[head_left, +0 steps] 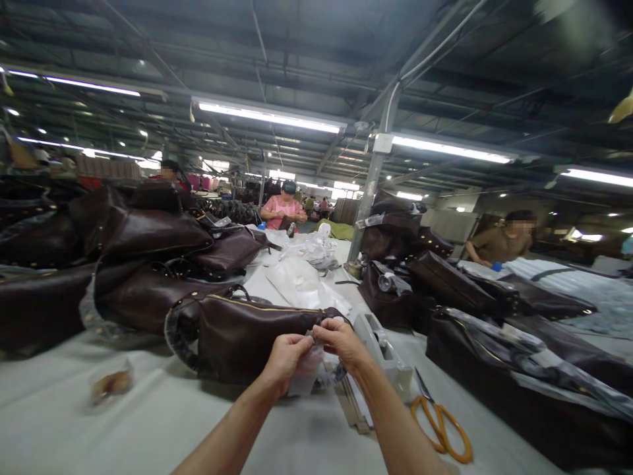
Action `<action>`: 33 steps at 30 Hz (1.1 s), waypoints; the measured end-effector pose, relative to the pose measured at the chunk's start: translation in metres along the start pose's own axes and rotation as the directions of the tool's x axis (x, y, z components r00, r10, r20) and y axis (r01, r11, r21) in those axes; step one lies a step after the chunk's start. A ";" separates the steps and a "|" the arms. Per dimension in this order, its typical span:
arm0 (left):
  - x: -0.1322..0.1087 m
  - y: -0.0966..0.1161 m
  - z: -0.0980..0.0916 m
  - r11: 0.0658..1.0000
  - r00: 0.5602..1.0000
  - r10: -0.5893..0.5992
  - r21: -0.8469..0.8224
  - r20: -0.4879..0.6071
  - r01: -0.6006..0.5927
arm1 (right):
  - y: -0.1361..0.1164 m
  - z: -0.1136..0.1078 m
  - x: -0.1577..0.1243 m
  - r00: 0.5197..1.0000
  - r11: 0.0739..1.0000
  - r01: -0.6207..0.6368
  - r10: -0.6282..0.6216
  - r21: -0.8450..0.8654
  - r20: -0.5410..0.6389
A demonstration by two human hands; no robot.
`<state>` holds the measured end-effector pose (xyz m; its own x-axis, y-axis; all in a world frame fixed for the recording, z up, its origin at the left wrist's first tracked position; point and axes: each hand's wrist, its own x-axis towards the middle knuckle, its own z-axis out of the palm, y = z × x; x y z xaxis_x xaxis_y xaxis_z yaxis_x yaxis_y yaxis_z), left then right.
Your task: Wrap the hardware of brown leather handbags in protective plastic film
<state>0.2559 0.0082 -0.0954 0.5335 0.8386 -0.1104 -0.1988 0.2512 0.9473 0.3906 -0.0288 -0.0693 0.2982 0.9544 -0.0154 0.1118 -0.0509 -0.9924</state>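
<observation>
On the near right, orange-handled scissors [440, 422] lie on the pale table [148, 442], with no hand on them. In the middle, the left hand [287, 363] and the right hand [341, 343] are close together, both pinching a little clear plastic bag [306, 373] by its top. I can't tell what is in it, or if the fingers touch the dark brown handbag [237, 343] just behind. That handbag sits in the middle of the table, and its gold zip looks shut. Its left strap [180, 340] seems wrapped in plastic already, so that part looks done; the little bag is not put away yet. A white bin [380, 340] is just right of the handbag. More brown bags [148, 231] pile up on the far left. Far back, a person in pink [281, 208] works. I can't read any writing or brand; a white tag [546, 358] on the right is too blurry.
</observation>
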 end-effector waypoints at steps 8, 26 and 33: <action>0.009 0.025 -0.002 0.991 0.994 -0.099 0.090 0.047 0.095 | -0.014 -0.024 0.002 0.944 0.926 0.208 -0.274 -0.316 -0.182; 0.019 0.047 0.007 0.979 0.984 -0.175 0.105 0.017 0.173 | 0.007 -0.031 0.020 0.816 0.715 0.548 -0.570 -0.435 0.091; 0.033 0.047 0.026 0.966 0.993 -0.119 0.231 -0.008 0.118 | 0.014 -0.035 0.012 0.828 0.773 0.552 -0.554 -0.312 0.092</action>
<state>0.2853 0.0350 -0.0465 0.5466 0.8067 -0.2248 0.0604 0.2297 0.9714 0.4291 -0.0288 -0.0793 0.0979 0.8451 0.5256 0.5468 0.3956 -0.7379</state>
